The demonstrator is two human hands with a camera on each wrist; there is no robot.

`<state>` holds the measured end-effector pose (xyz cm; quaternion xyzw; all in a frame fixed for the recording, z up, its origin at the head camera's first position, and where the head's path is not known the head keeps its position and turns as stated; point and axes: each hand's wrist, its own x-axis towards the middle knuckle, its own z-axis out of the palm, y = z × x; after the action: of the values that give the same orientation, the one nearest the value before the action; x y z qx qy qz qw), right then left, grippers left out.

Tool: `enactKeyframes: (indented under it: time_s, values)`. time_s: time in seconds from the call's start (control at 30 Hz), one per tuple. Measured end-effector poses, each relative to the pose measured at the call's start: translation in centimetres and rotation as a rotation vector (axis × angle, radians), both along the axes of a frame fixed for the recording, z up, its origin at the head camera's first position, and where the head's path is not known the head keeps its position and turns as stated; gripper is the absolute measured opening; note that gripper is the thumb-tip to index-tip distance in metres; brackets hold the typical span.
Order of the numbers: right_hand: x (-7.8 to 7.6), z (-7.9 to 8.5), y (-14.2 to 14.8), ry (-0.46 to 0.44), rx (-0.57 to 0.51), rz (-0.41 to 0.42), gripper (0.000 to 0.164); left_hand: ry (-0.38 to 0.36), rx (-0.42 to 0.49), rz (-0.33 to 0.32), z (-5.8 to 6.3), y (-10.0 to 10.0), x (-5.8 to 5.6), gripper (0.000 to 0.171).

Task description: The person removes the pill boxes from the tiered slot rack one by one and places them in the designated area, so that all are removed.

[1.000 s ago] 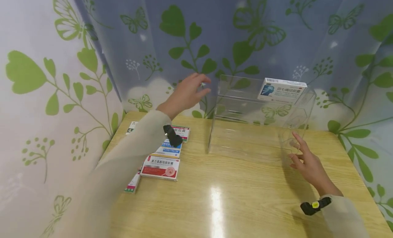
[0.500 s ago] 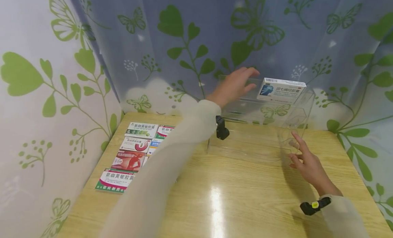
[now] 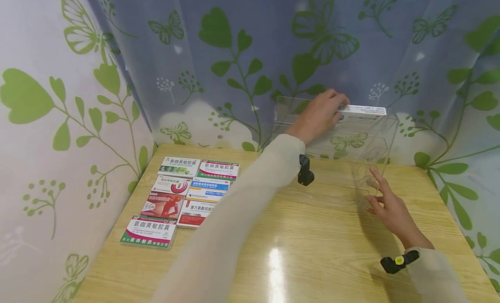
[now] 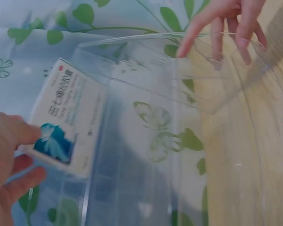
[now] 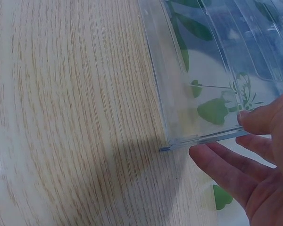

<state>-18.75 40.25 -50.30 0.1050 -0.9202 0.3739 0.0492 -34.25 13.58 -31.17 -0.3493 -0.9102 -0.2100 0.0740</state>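
A clear stepped acrylic display rack (image 5: 177, 108) stands on the table. On its top tier, toward the right, sits a white medicine box (image 3: 367, 112) with a blue picture on its front. My left hand (image 3: 319, 115) grips the box's left end. In the left wrist view, the thumb of the left hand (image 4: 7, 160) lies over the blue picture and the box (image 4: 70, 113) leans in the tier. My right hand (image 3: 392, 212) holds the rack's right side panel near its front; in the right wrist view, the thumb of the right hand (image 5: 264, 174) is inside and the fingers are outside.
Several flat medicine boxes lie in two columns at the table's left, among them a green-and-pink one (image 3: 149, 231), a red one (image 3: 163, 205) and a blue-and-white one (image 3: 211, 186). A leaf-patterned curtain (image 3: 242, 47) hangs behind the table (image 3: 312, 259).
My left hand has moved right, from beside the rack to the box on the top tier, and taken hold of its left end. The box has tilted. My right hand stays put.
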Motion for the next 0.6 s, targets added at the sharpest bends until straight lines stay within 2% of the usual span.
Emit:
enactKeyframes:
  time_s: [0.17, 0.27, 0.37, 0.43, 0.6]
  values:
    - [-0.1, -0.1, -0.1, 0.013, 0.009, 0.006, 0.091, 0.109, 0.137, -0.032, -0.6, -1.1, -0.1, 0.032]
    - [-0.1, 0.0, -0.1, 0.023, 0.017, 0.006, 0.091, 0.150, 0.208, -0.048, 0.2, -2.2, -0.2, 0.032]
    - [-0.1, 0.1, -0.1, 0.024, 0.024, -0.001, 0.091, 0.135, 0.252, -0.049, 1.4, -3.7, -0.1, 0.032]
    - [0.0, 0.2, -0.2, 0.016, 0.025, 0.000, 0.090, 0.092, 0.270, -0.040, 2.2, -5.0, 0.1, 0.032]
    - [-0.1, -0.1, -0.2, 0.005, 0.029, -0.003, 0.090, 0.021, 0.328, -0.037, 3.2, -9.6, 0.8, 0.030]
